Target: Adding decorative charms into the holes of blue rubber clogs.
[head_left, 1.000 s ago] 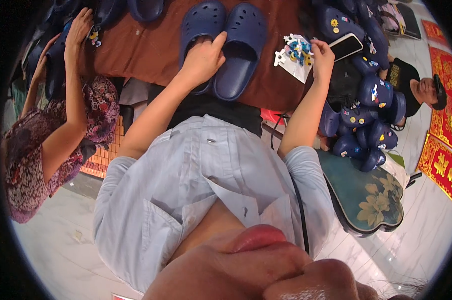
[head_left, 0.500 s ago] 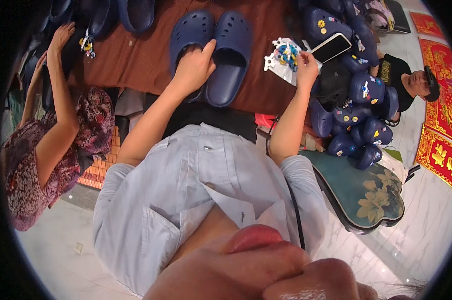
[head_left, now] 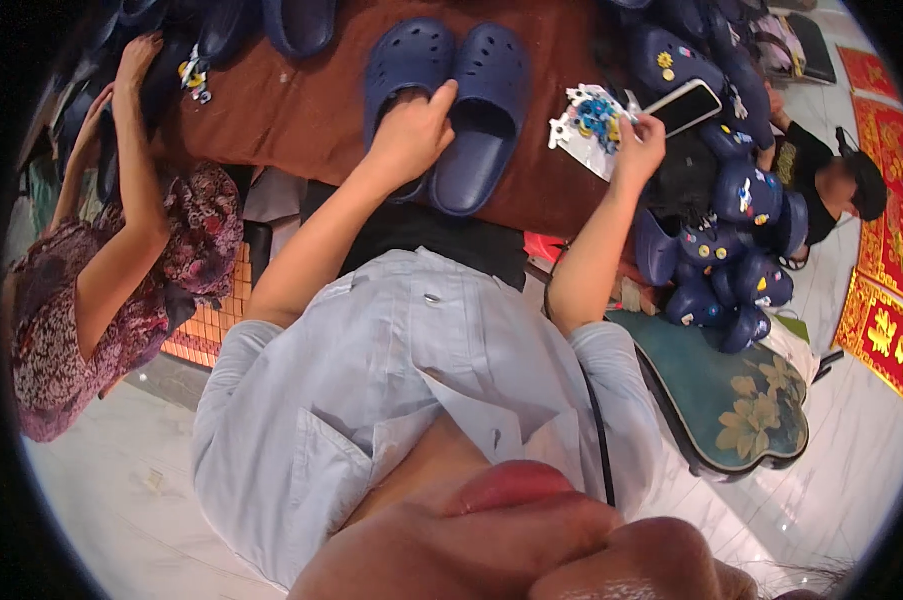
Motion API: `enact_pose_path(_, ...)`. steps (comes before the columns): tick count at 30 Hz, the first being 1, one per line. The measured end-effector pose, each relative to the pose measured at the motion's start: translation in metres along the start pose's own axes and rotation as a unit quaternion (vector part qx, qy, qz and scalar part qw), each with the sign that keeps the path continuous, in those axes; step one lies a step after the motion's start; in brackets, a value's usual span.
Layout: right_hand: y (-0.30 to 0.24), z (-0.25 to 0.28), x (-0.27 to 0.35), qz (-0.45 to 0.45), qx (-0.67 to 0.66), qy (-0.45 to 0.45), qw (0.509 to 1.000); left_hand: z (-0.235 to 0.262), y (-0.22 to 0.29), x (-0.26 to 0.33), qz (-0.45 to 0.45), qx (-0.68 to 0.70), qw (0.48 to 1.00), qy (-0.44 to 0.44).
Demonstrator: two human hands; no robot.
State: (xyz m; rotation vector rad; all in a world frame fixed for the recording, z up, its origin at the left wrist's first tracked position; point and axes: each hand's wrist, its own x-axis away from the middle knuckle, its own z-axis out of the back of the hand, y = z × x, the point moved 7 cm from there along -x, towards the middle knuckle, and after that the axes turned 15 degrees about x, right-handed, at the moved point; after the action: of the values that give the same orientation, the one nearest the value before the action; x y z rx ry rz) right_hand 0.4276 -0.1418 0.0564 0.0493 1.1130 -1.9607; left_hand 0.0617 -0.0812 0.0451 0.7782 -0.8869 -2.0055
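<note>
Resting on two navy clogs [head_left: 451, 105] that sit side by side on the brown table [head_left: 291, 110], the left hand [head_left: 411, 135] has its grip curled over the heel of the left one, a finger poking up between the pair. The right hand [head_left: 639, 148] pinches one white card of small colourful charms [head_left: 593, 125], just beside one phone [head_left: 683, 106]. A heap of more navy clogs [head_left: 721, 260] sits off right, too jumbled to count. One other person's arm [head_left: 136, 170] reaches in at left.
</note>
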Motion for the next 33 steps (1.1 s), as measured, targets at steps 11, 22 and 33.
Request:
enact_pose_path(11,-0.1,-0.108,0.021,-0.054,-0.21,-0.287,0.933,-0.002,0.004,0.0,-0.009,-0.009,1.0,0.008)
enact_pose_path(22,-0.106,-0.159,0.009,-0.063,-0.214,-0.265,0.938,-0.004,0.003,-0.001,-0.002,0.007,1.0,-0.003)
enact_pose_path(33,-0.103,-0.174,0.009,-0.126,-0.25,-0.324,0.904,-0.005,0.003,-0.004,0.009,0.007,1.0,-0.011)
